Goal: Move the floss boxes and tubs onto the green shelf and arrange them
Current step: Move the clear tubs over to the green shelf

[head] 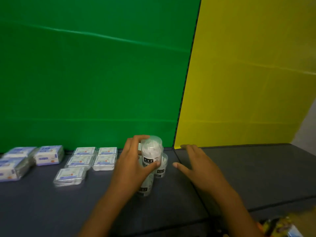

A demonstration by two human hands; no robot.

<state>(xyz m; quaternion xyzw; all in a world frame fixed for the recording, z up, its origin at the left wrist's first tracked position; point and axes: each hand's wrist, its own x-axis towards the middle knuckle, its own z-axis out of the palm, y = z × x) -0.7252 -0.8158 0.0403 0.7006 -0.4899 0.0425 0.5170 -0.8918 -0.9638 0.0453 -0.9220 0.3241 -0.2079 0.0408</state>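
Clear tub [151, 151] grasped in left grip [135, 161], held atop two more tubs [160, 170] just below it. Right grip [193, 161] released, hovering beside. Boxes [92, 159] left of grip. Stacking step; next likely needs gentle centring, then letting go.
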